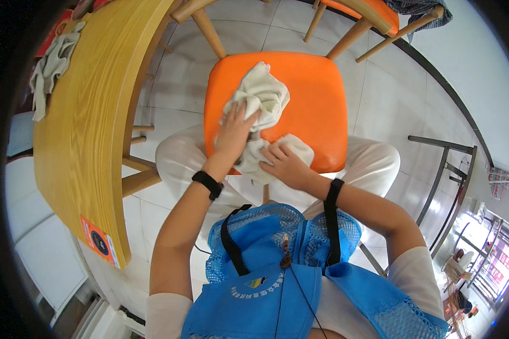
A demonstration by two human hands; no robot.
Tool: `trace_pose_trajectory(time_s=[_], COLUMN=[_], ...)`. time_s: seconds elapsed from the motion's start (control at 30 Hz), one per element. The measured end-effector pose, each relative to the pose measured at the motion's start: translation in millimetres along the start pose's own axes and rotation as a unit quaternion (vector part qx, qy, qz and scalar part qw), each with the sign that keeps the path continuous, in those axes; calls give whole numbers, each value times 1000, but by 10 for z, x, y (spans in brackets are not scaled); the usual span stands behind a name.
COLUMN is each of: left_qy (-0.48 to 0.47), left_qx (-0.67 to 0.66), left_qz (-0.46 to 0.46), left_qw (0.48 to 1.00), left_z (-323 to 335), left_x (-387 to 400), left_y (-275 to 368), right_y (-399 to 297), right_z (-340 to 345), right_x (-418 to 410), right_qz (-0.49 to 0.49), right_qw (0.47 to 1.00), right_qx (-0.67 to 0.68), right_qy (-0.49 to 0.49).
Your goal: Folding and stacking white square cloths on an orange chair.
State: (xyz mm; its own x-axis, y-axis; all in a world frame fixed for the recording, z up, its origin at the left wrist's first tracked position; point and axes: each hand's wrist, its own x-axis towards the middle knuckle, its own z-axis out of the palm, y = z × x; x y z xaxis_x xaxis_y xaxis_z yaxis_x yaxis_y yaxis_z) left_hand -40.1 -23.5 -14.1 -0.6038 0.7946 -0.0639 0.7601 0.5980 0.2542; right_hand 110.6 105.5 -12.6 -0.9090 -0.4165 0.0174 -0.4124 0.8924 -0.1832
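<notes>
On the orange chair seat (314, 93) between the wearer's knees lies a crumpled off-white cloth (265, 95). My left hand (236, 129) grips its lower left side, fingers sunk into the folds. Closer to my body, more bunched off-white fabric (301, 148) lies at the seat's near edge. My right hand (286, 163) has its bent fingers on that fabric, holding it against the seat. Whether the two bundles are one piece or two cannot be told. Between the hands shows a small greyish patch, too blurred to name.
A wooden table (93, 106) stands close on the left, with a grey-white cloth (57, 63) at its far corner and an orange printed sticker (98, 241). Another orange chair (364, 17) is ahead, draped with dark checked fabric (424, 12). To the right stands a grey metal frame (445, 169).
</notes>
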Motion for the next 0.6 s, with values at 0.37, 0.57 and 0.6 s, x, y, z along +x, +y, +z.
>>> trace_pose_trajectory(time_s=[0.37, 0.57, 0.6], left_qy=[73, 32, 34], left_qx=[9, -42, -80], left_qz=[-130, -137, -134], left_qw=[989, 989, 987], left_z=[41, -43, -41], left_x=[84, 41, 36], left_y=[-171, -15, 31], right_y=[1313, 1665, 1635], right_z=[-122, -115, -96], right_x=[474, 94, 46], right_qz=[75, 376, 397], right_qw=[994, 918, 907], right_qx=[-72, 2, 5], right_qy=[29, 124, 143])
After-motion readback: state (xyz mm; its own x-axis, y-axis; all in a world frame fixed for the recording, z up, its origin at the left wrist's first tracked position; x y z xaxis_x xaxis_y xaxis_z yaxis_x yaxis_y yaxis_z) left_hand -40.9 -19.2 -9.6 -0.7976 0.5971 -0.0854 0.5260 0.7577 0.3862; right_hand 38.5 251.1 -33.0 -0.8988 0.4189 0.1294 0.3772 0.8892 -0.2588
